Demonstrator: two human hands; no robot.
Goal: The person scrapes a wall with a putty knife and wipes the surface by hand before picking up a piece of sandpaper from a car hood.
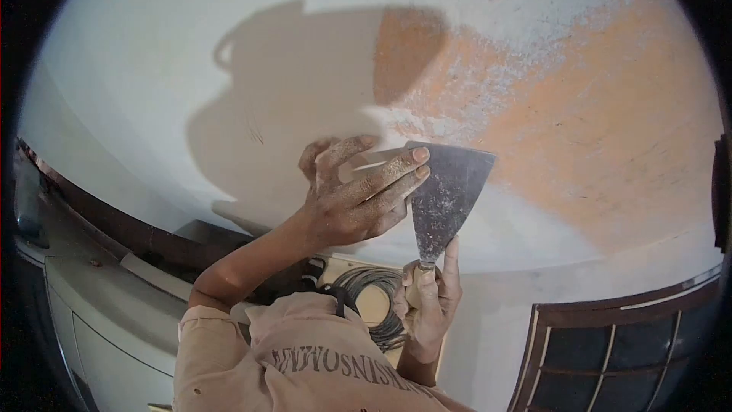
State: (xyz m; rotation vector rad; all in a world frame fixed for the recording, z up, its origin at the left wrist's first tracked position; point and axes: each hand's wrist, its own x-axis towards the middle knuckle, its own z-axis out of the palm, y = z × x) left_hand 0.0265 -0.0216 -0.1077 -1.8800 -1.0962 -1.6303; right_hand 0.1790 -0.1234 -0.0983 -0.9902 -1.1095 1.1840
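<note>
My right hand (pixel 429 301) is wrapped around the handle of a putty knife (pixel 450 187), which points upward with its wide blade uppermost. The grey metal blade is speckled with pale residue. My left hand (pixel 358 198) has its fingers stretched out and apart, dusted with white powder. Two of its fingertips lie at the blade's left edge. Behind both hands is a wall (pixel 305 99), white on the left, with an orange patch (pixel 602 114) on the right where the white coat is scraped and flaking.
A coil of dark cable (pixel 366 290) sits low behind my arms. A dark-framed window (pixel 602 351) is at lower right, and a grey cabinet-like surface (pixel 107 320) at lower left. My shadow falls across the wall.
</note>
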